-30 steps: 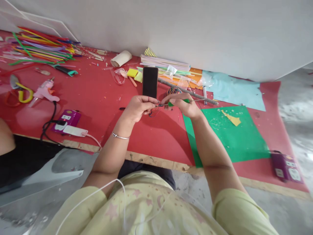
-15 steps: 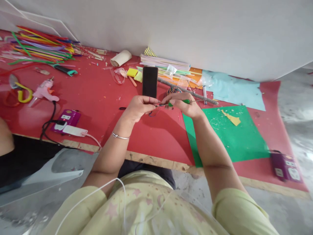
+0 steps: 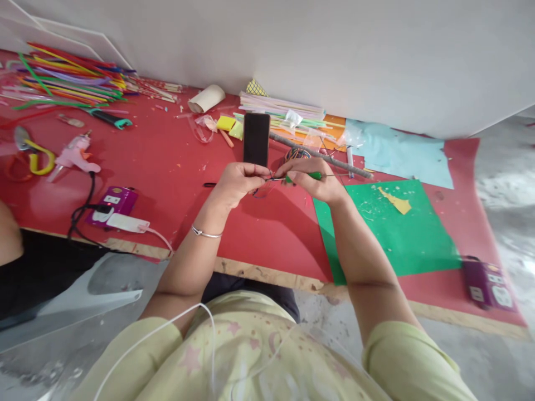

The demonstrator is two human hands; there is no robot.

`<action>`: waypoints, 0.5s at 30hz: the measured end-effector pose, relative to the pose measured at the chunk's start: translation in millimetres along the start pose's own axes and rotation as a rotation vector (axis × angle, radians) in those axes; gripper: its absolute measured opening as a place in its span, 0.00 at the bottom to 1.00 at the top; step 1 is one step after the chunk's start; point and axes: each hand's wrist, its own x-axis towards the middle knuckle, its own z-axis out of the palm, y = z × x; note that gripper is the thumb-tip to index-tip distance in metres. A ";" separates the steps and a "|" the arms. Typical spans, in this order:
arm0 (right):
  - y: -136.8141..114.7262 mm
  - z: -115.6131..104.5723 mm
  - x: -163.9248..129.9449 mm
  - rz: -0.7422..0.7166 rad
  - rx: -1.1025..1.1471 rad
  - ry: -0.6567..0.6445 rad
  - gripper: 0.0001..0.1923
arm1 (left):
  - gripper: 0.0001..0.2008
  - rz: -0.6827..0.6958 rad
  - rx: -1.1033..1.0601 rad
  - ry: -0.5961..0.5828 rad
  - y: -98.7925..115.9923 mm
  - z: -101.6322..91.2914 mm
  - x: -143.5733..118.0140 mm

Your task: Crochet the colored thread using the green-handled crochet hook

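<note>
Pinching a thin wire (image 3: 276, 179) above the red board (image 3: 167, 161), her left hand (image 3: 234, 184) closes on one end while her right hand (image 3: 311, 177) grips the green-wrapped part (image 3: 314, 175) beside it. A black phone (image 3: 256, 139) lies just beyond the fingers; a green sheet (image 3: 397, 234) lies under the right wrist.
</note>
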 end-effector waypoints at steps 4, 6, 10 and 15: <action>0.0 2.0 -0.4 -0.026 -0.044 0.009 0.16 | 0.14 0.033 0.040 0.020 2.7 1.0 -1.5; 0.3 2.5 -0.4 -0.030 -0.066 -0.001 0.17 | 0.13 0.045 0.070 0.034 4.5 1.6 -2.8; 0.7 2.7 -0.2 -0.046 -0.098 -0.008 0.18 | 0.12 0.050 0.102 0.048 6.0 2.4 -3.8; 0.9 3.5 -0.5 -0.066 -0.115 -0.009 0.17 | 0.11 0.046 0.083 0.063 5.5 2.7 -3.3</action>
